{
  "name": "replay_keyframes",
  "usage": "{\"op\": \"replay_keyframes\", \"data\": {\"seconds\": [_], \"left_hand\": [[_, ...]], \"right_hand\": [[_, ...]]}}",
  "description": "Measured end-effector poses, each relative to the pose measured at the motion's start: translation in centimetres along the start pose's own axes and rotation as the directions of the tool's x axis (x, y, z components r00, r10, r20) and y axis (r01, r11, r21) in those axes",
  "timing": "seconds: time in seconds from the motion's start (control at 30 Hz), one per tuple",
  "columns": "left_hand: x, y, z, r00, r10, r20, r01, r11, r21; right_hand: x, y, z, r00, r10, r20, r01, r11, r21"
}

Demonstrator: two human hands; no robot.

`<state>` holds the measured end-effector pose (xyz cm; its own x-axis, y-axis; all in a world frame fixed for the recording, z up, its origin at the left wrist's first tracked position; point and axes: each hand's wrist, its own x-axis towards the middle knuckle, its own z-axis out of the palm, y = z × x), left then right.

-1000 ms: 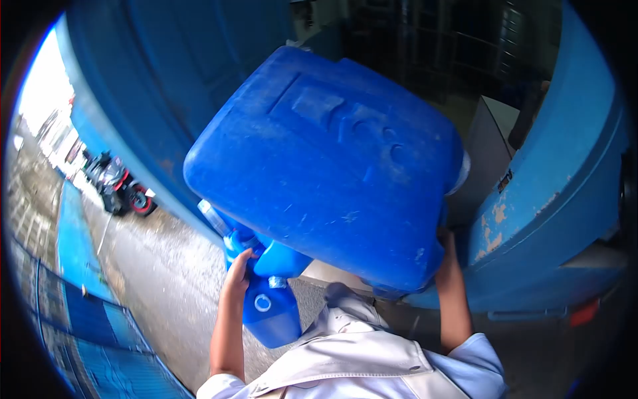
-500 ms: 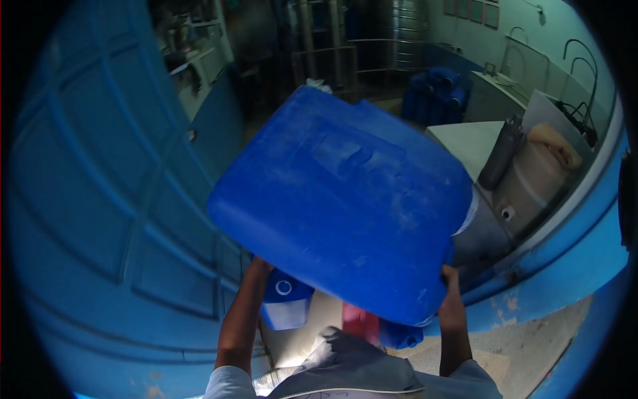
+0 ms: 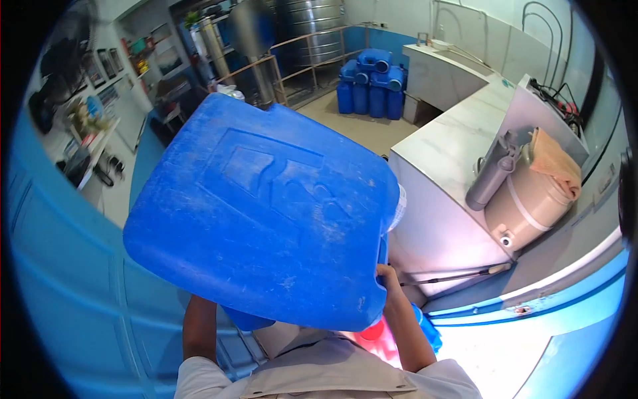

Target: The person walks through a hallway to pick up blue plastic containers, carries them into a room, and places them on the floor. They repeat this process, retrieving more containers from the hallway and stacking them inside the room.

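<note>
A large scuffed blue plastic jug (image 3: 266, 213) is held up before me, tilted, filling the middle of the view. My right hand (image 3: 387, 274) grips it at its lower right edge, by the recessed handle, with fingers partly out of sight. My left forearm reaches under the jug's lower left side, and the left hand itself is hidden behind it. Below the jug, parts of another blue container (image 3: 247, 320) and a red container (image 3: 373, 332) show.
A blue door (image 3: 73, 266) stands at left. Several blue jugs (image 3: 372, 90) are stacked at the back. At right, a white counter (image 3: 452, 149) holds a grey bottle (image 3: 490, 179) and a beige cooler (image 3: 531, 203). Steel tanks (image 3: 312, 30) stand behind a railing.
The held jug has shifted left in view, along with my arms. The view has turned and brightened, showing more of the room, the counter and the stacked jugs.
</note>
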<state>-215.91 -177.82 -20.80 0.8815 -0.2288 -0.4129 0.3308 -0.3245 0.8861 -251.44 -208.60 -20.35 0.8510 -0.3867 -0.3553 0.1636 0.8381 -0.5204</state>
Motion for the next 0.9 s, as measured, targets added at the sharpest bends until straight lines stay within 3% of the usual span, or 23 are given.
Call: {"op": "replay_keyframes", "data": {"seconds": [0.2, 0.27, 0.43, 0.63, 0.77, 0.9], "left_hand": [[17.5, 10.4, -0.6, 0.999, 0.009, 0.053, -0.015, 0.993, 0.118], [22.3, 13.4, 0.3, 0.997, 0.012, 0.078, -0.024, 0.987, 0.158], [35.0, 20.1, 5.9, 0.992, 0.01, 0.126, -0.038, 0.975, 0.218], [49.5, 27.8, 15.3, 0.99, -0.018, 0.138, -0.022, 0.959, 0.283], [57.7, 33.5, 20.7, 0.991, -0.021, 0.131, -0.022, 0.947, 0.32], [66.5, 37.2, 26.3, 0.991, -0.054, 0.126, 0.004, 0.93, 0.367]], "right_hand": [[14.2, -2.5, 9.0, 0.988, -0.106, -0.109, 0.101, 0.994, -0.052], [18.9, -3.6, 10.5, 0.995, -0.102, -0.016, 0.101, 0.995, -0.017], [29.8, -9.9, 12.9, 0.974, -0.213, -0.072, 0.203, 0.971, -0.124], [45.6, -21.2, 12.3, 0.944, -0.304, -0.126, 0.271, 0.935, -0.227], [54.6, -29.6, 11.2, 0.946, -0.271, -0.18, 0.227, 0.945, -0.234], [65.0, -37.5, 5.7, 0.907, -0.336, -0.253, 0.268, 0.925, -0.269]]}}
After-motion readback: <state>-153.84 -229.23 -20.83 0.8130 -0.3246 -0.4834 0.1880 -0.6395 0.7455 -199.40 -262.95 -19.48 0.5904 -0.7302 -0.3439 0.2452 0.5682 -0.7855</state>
